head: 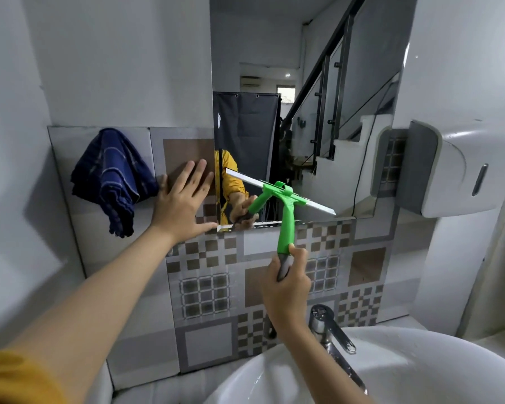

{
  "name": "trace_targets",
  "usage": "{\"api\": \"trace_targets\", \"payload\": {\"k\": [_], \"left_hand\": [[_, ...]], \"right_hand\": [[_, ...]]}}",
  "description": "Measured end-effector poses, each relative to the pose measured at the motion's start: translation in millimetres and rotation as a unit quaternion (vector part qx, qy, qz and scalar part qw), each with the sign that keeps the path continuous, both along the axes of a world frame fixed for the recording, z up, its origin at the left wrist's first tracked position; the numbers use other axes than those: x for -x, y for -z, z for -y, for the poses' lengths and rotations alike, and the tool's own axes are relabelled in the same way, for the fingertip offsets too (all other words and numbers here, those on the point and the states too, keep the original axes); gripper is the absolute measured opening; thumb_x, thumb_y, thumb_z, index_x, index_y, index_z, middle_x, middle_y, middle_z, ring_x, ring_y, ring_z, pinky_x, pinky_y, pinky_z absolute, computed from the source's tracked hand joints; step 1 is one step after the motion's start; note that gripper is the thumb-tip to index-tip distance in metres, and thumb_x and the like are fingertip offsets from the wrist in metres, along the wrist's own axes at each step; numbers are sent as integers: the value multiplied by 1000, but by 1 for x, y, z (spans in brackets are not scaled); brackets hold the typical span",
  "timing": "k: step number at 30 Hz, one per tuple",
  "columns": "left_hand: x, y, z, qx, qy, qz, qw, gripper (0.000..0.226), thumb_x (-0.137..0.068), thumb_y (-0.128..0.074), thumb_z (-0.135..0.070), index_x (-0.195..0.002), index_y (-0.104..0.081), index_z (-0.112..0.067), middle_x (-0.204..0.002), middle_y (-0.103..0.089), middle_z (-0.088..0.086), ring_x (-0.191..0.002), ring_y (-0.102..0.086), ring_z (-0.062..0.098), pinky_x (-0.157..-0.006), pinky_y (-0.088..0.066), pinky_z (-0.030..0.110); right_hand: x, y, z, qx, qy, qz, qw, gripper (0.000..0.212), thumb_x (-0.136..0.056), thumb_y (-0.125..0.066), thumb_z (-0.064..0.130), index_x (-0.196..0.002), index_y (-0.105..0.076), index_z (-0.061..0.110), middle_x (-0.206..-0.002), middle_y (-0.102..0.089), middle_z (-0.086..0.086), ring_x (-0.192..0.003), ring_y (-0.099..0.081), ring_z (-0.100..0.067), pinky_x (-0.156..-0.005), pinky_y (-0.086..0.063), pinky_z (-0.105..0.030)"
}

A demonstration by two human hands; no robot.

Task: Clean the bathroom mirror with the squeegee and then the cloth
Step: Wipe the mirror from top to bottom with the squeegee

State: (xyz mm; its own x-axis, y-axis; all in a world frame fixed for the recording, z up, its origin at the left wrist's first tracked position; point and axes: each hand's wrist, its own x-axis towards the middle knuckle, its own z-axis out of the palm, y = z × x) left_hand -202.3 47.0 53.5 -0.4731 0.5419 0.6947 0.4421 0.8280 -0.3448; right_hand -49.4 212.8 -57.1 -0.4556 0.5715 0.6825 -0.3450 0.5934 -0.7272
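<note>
Bathroom alcove, patterned tile wall. Nearest, a white basin (420, 371) with tap (330, 328); its bowl shows only droplets. Right hand (286, 287) is wrapped round the grey lower handle of the green squeegee (286, 225), blade tilted against the mirror (303, 83) near its bottom edge. Judged light, rigid plastic; handle is the proper hold. Left hand (181, 199) lies flat, fingers spread, on the tiles beside the mirror. Blue cloth (111, 179) hangs left, soft, untouched. Wall dispenser (461, 176), contents unseen.
</note>
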Motion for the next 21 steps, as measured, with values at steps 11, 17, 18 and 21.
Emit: {"api": "trace_targets", "payload": {"k": [11, 17, 18, 21], "left_hand": [[3, 4, 1, -14, 5, 3, 1000, 115, -60, -63, -73, -149, -13, -20, -159, -2, 3, -145, 4, 20, -107, -11, 64], [0, 2, 1, -7, 2, 5, 1000, 115, -60, -62, -73, -149, -13, -19, -159, -3, 5, -144, 5, 22, -107, -11, 66], [0, 2, 1, -4, 1, 5, 1000, 115, -60, -65, -70, -149, -14, -18, -159, -4, 5, -145, 3, 23, -107, -11, 66], [-1, 3, 2, 2, 2, -6, 1000, 112, -60, -73, -58, -148, -18, -17, -158, -8, 7, -145, -3, 25, -107, -12, 65]], "right_hand": [[-6, 22, -28, -125, 13, 68, 990, 27, -92, -53, 5, -116, -43, 12, -50, -46, 4, -36, -37, -4, -33, -29, -15], [-7, 36, -39, -163, 19, 81, 983, 35, -91, -57, 7, -115, -35, 21, -61, -56, -4, -42, -47, -13, -37, -36, -18], [-8, 39, -40, -171, 21, 84, 981, 36, -90, -58, 6, -115, -36, 20, -63, -57, -5, -42, -47, -12, -38, -34, -15], [-13, 44, -46, -197, 27, 89, 976, 30, -91, -55, 10, -116, -40, 16, -63, -58, -5, -43, -43, -10, -41, -24, -8]]}}
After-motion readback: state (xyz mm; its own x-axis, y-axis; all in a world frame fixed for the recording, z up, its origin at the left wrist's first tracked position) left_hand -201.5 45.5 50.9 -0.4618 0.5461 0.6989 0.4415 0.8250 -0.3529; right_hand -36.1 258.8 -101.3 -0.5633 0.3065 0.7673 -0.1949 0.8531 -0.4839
